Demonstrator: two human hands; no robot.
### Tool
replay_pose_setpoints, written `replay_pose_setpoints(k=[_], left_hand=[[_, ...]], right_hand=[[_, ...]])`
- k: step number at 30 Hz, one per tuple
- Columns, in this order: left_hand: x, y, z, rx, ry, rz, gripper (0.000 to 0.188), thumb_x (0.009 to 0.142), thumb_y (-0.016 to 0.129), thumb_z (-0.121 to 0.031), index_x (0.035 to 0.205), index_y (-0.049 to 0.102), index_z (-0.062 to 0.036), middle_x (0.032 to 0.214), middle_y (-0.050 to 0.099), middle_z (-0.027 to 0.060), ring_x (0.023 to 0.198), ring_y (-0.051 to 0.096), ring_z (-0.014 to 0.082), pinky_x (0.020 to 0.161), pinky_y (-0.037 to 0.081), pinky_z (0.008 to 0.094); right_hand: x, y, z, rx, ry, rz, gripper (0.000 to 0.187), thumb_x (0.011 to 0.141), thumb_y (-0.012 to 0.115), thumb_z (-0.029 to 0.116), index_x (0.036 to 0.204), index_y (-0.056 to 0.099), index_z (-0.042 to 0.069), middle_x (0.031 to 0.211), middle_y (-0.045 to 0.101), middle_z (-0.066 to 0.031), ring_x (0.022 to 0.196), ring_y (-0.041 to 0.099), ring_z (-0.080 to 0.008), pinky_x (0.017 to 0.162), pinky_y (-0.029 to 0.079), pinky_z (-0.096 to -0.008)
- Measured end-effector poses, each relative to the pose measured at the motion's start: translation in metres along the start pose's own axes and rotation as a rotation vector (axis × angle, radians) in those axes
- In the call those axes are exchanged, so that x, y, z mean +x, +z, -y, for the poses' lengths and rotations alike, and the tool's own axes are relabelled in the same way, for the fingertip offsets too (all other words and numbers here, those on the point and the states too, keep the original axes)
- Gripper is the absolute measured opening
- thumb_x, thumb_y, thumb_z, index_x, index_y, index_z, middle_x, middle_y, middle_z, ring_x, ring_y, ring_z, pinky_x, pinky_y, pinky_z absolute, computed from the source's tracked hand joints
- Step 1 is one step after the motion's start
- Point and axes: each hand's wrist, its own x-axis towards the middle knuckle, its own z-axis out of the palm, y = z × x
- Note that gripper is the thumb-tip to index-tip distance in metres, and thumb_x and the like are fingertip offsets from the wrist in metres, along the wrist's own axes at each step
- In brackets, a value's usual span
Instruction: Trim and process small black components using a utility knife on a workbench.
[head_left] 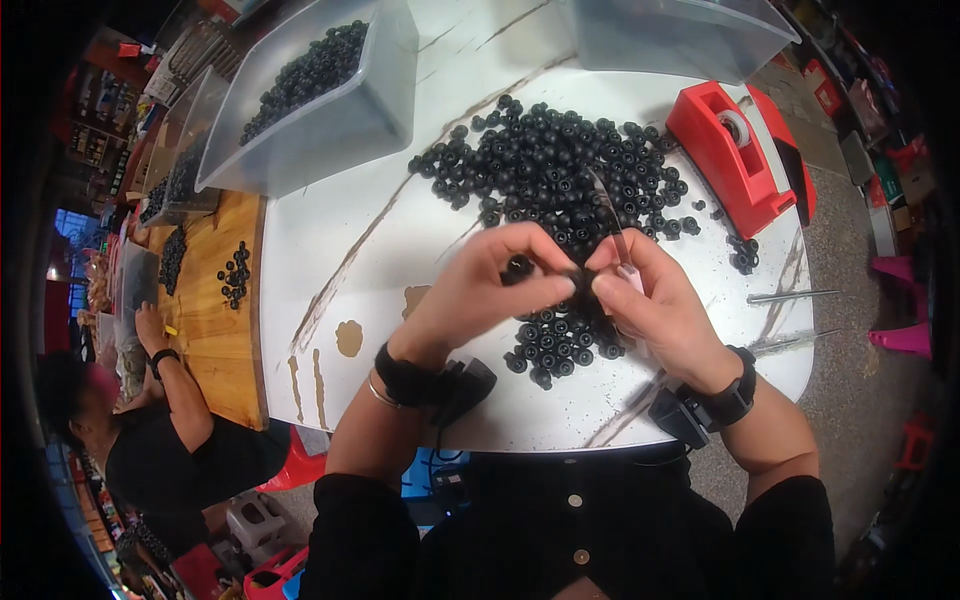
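Over the front of a heap of small round black parts (545, 155), both hands meet with their fingertips close together. My left hand (480, 290) pinches one small black part (575, 278) between thumb and forefinger. Another dark part shows inside the curl of its fingers; whether it is held or lies on the table behind, I cannot tell. A slim tool (629, 272) with a pale handle and a thin blade-like end is gripped in my right hand (655, 305), its tip pointing away over the heap. The tool's tip is hard to make out.
A red tape dispenser (730, 160) stands right of the heap on the white marbled table (340, 250). Clear plastic bins (385, 110) stand at the back, the left one holding black parts. Metal rods (790, 296) lie at the right edge. Another person (150, 450) works at a wooden table left.
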Motion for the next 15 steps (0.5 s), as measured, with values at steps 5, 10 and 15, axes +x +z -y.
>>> replay_pose_setpoints(k=[5,10,15], left_hand=[[-0.003,0.01,0.0,0.144,0.076,0.163,0.017,0.069,0.064,0.001,0.085,0.057,-0.0014,0.073,0.054,-0.0023,0.065,0.046,0.0029,0.058,0.034,0.0165],[-0.005,0.015,-0.004,0.105,0.075,0.172,0.015,0.071,0.066,-0.003,0.085,0.058,-0.0025,0.077,0.058,-0.001,0.07,0.052,0.0041,0.063,0.04,0.0178],[-0.003,0.011,0.001,-0.055,-0.016,0.003,0.017,0.074,0.064,-0.003,0.09,0.059,-0.0018,0.078,0.059,-0.0003,0.07,0.053,0.0043,0.063,0.042,0.0163]], right_hand=[[0.001,-0.003,-0.003,-0.085,-0.044,0.026,0.014,0.082,0.059,0.013,0.089,0.049,0.006,0.076,0.045,0.0042,0.068,0.04,-0.0012,0.059,0.033,-0.0159],[0.001,-0.002,-0.004,-0.011,-0.013,-0.007,0.014,0.082,0.059,0.013,0.087,0.048,0.006,0.076,0.046,0.004,0.067,0.039,-0.0011,0.058,0.033,-0.0157],[-0.001,0.003,0.004,0.076,0.075,-0.05,0.014,0.082,0.058,0.013,0.088,0.048,0.006,0.077,0.045,0.0038,0.067,0.04,-0.0012,0.059,0.033,-0.0157]])
